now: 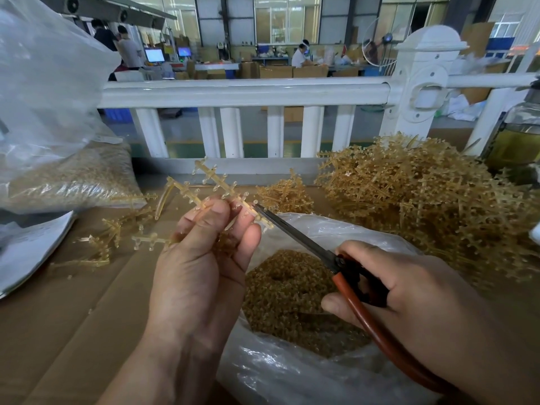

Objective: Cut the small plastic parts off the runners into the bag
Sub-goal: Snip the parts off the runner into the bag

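Scissors (295, 233), held by the red handles in the right hand (409, 290), touch their tips to a runner (225, 185) pinched in the grip of the left hand (201, 258) near the open bag (292, 372)'s far rim: cutting is mid-way, and the next snip likely needs that part over the bag's mouth.

The left hand (201, 258) pinches an amber runner (222, 185) between thumb and fingers, above the open clear bag (292, 372) of cut parts (289, 293); the right hand (409, 296) grips red-handled scissors (336, 258), blade tips touching the runner; a heap of runners (423, 194) lies to the right on cardboard (73, 331); a white railing (245, 92) stands behind.
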